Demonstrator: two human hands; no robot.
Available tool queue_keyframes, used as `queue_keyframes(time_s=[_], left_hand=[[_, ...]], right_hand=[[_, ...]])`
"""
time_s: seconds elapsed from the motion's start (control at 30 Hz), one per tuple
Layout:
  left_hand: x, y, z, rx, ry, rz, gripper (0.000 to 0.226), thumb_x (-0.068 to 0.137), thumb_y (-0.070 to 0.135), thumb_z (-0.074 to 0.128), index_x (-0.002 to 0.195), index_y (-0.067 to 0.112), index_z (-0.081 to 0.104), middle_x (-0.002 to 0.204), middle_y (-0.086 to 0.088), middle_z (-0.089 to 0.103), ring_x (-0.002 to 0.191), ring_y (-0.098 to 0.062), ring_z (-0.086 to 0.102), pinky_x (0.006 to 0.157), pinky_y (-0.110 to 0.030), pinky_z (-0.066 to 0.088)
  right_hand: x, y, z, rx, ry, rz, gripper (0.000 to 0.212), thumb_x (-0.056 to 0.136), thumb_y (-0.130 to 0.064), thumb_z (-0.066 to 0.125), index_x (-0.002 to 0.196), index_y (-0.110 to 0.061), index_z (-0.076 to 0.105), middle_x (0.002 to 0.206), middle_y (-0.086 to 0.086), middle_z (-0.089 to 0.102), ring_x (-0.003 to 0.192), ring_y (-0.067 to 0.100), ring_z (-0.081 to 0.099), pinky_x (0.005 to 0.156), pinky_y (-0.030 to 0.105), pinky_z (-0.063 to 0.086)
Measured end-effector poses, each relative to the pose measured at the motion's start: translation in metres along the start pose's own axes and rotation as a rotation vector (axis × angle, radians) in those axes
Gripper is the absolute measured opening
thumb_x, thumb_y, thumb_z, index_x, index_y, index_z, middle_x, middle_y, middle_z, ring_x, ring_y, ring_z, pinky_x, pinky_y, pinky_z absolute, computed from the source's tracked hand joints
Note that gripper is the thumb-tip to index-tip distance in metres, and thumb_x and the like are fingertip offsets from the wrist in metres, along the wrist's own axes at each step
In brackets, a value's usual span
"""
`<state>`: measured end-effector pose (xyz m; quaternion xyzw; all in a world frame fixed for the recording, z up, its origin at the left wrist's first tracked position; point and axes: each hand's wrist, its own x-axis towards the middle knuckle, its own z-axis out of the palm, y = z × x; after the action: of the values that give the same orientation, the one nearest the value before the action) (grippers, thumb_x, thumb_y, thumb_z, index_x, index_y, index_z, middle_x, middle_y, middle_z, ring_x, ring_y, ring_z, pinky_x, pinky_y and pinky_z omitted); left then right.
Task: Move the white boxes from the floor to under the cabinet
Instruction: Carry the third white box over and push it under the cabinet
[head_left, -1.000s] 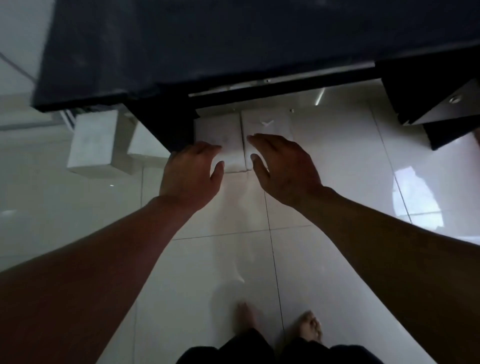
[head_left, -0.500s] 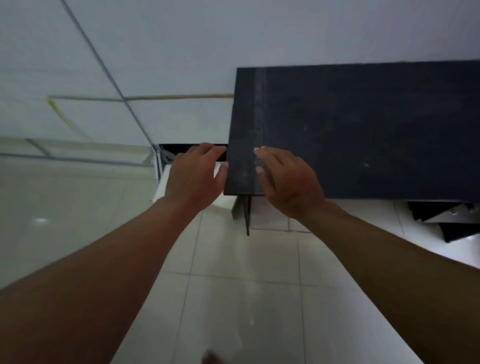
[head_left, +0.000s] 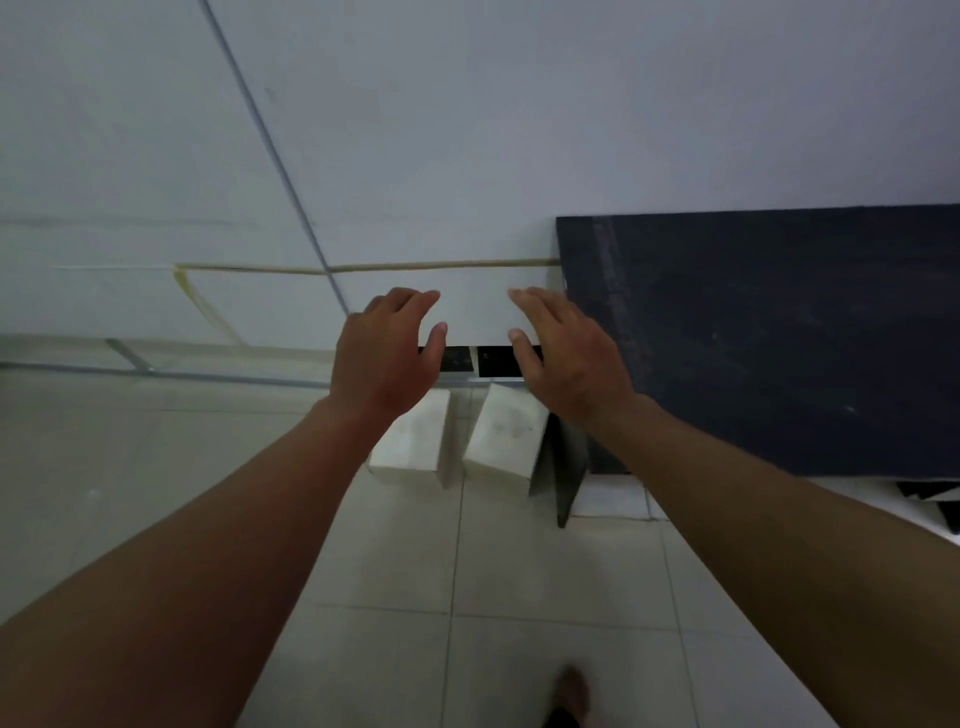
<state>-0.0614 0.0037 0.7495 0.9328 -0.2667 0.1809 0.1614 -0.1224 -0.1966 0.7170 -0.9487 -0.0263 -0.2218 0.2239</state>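
Note:
Two white boxes stand side by side on the tiled floor, left of the dark cabinet (head_left: 779, 338). The left white box (head_left: 415, 441) lies partly behind my left wrist. The right white box (head_left: 506, 439) sits against the cabinet's side panel (head_left: 569, 467). My left hand (head_left: 387, 358) hovers above and beyond the left box, fingers spread, holding nothing. My right hand (head_left: 566, 353) hovers over the right box's far end, fingers apart and empty. Both palms face down. The space under the cabinet is hidden from this angle.
A white wall (head_left: 467, 130) rises behind the boxes, with a dark gap (head_left: 488, 361) at its base. The cabinet top fills the right side. Dark pieces (head_left: 930, 493) lie on the floor at far right. My bare foot (head_left: 571, 691) shows at the bottom.
The view has swung left and up, away from two boxes under the cabinet. Both hands lifted off those boxes and now hover over two other boxes left of the cabinet.

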Motion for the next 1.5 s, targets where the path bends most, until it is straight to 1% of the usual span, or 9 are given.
queue_keyframes(time_s=[0.17, 0.27, 0.43, 0.57, 0.8, 0.93, 1.1, 1.33, 1.5], left_hand=[[0.020, -0.070, 0.031, 0.011, -0.027, -0.055, 0.041, 0.092, 0.025, 0.060, 0.129, 0.009, 0.060, 0.125, -0.012, 0.063, 0.112, -0.032, 0.059, 0.087, -0.046, 0.048], [0.037, -0.116, 0.048, 0.020, -0.058, -0.126, 0.042, 0.091, 0.027, 0.061, 0.130, 0.009, 0.059, 0.129, -0.012, 0.061, 0.117, -0.032, 0.057, 0.093, -0.047, 0.046], [0.064, -0.196, 0.098, 0.009, -0.132, -0.175, 0.040, 0.092, 0.026, 0.060, 0.128, 0.007, 0.060, 0.126, -0.014, 0.062, 0.111, -0.035, 0.059, 0.089, -0.048, 0.048], [0.069, -0.237, 0.142, -0.044, -0.191, -0.165, 0.040, 0.091, 0.025, 0.059, 0.127, 0.008, 0.060, 0.125, -0.012, 0.063, 0.110, -0.033, 0.060, 0.089, -0.046, 0.049], [0.058, -0.331, 0.281, -0.094, -0.360, -0.063, 0.042, 0.091, 0.027, 0.060, 0.130, 0.011, 0.057, 0.129, -0.010, 0.060, 0.113, -0.031, 0.058, 0.089, -0.044, 0.048], [0.040, -0.374, 0.379, -0.101, -0.381, -0.086, 0.044, 0.092, 0.030, 0.059, 0.131, 0.010, 0.055, 0.129, -0.010, 0.059, 0.114, -0.031, 0.058, 0.089, -0.046, 0.049], [0.007, -0.414, 0.496, -0.082, -0.414, -0.081, 0.050, 0.093, 0.033, 0.058, 0.138, 0.011, 0.049, 0.136, -0.013, 0.055, 0.119, -0.031, 0.055, 0.094, -0.048, 0.047], [-0.044, -0.463, 0.637, -0.064, -0.416, -0.157, 0.057, 0.095, 0.039, 0.054, 0.144, 0.013, 0.042, 0.143, -0.013, 0.049, 0.129, -0.031, 0.047, 0.101, -0.049, 0.044], [-0.070, -0.486, 0.699, -0.055, -0.432, -0.261, 0.082, 0.091, 0.050, 0.056, 0.153, 0.011, 0.018, 0.156, -0.016, 0.026, 0.139, -0.035, 0.033, 0.105, -0.053, 0.039]], right_hand=[[0.055, -0.004, 0.065, 0.017, -0.078, 0.050, 0.049, 0.099, -0.029, 0.046, 0.146, -0.014, 0.041, 0.146, 0.012, 0.046, 0.134, 0.026, 0.042, 0.108, 0.042, 0.040], [0.089, -0.005, 0.110, 0.057, -0.192, 0.104, 0.051, 0.100, -0.033, 0.044, 0.148, -0.019, 0.036, 0.152, 0.010, 0.038, 0.139, 0.026, 0.036, 0.110, 0.043, 0.036], [0.131, -0.001, 0.195, 0.075, -0.303, 0.202, 0.052, 0.101, -0.036, 0.042, 0.150, -0.020, 0.032, 0.156, 0.009, 0.031, 0.141, 0.026, 0.031, 0.111, 0.045, 0.035], [0.138, 0.008, 0.244, 0.069, -0.342, 0.284, 0.054, 0.102, -0.037, 0.040, 0.152, -0.023, 0.027, 0.159, 0.005, 0.025, 0.144, 0.022, 0.026, 0.113, 0.041, 0.030], [0.137, 0.047, 0.386, 0.103, -0.304, 0.542, 0.053, 0.101, -0.041, 0.040, 0.151, -0.031, 0.027, 0.159, -0.006, 0.022, 0.143, 0.015, 0.026, 0.110, 0.037, 0.030], [0.123, 0.085, 0.482, 0.077, -0.320, 0.570, 0.053, 0.100, -0.043, 0.039, 0.151, -0.030, 0.028, 0.159, -0.006, 0.024, 0.145, 0.013, 0.023, 0.113, 0.036, 0.029], [0.094, 0.136, 0.597, 0.070, -0.347, 0.573, 0.054, 0.101, -0.044, 0.039, 0.151, -0.029, 0.025, 0.159, -0.002, 0.025, 0.145, 0.016, 0.022, 0.113, 0.038, 0.029], [0.048, 0.196, 0.727, 0.110, -0.327, 0.608, 0.057, 0.100, -0.047, 0.040, 0.152, -0.029, 0.024, 0.160, -0.001, 0.021, 0.146, 0.019, 0.022, 0.113, 0.040, 0.028], [0.015, 0.225, 0.793, 0.133, -0.390, 0.697, 0.071, 0.094, -0.063, 0.039, 0.154, -0.038, 0.008, 0.164, -0.001, 0.003, 0.148, 0.024, 0.014, 0.115, 0.042, 0.021]])
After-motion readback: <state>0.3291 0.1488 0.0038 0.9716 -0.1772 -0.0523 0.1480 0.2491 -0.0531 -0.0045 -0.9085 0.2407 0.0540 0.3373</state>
